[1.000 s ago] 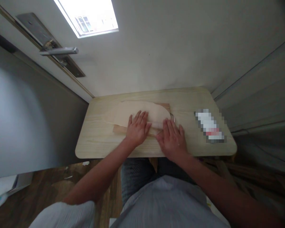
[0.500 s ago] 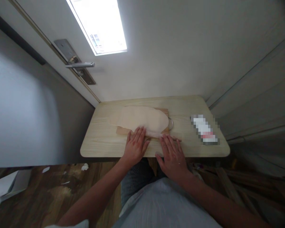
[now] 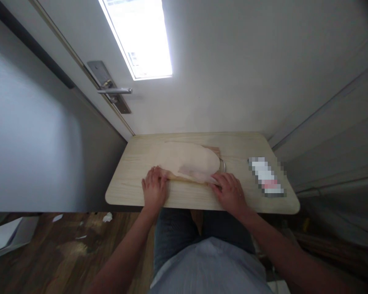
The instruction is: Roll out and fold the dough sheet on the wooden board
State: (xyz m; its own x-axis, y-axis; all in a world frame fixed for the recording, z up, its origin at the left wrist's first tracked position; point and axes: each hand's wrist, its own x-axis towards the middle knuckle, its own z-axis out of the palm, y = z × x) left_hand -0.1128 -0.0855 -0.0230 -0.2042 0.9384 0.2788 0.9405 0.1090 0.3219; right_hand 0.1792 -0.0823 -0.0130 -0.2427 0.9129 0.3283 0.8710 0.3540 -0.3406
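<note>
A pale, flat sheet of dough (image 3: 187,157) lies over a wooden cutting board (image 3: 214,151), with a raised fold along its near side. At the near left corner of the sheet, my left hand (image 3: 155,188) has its fingers curled down on the edge. My right hand (image 3: 230,192) is closed at the near right end, pinching the sheet's edge between thumb and fingers. Whatever lies under the fold and inside the fingers is hidden. A metal ring handle (image 3: 223,165) sticks out from the board's right end.
The light wooden table (image 3: 125,183) stands against a door with a lever handle (image 3: 115,90) and a bright window (image 3: 144,41). A blurred-out item (image 3: 266,177) lies at the table's right. Paper scraps (image 3: 107,217) are on the floor at left.
My hands have moved apart, the left one leftward to the sheet's corner. My flat right fingers have closed at the right end, covering the brown stick end that showed there. The view has shifted slightly.
</note>
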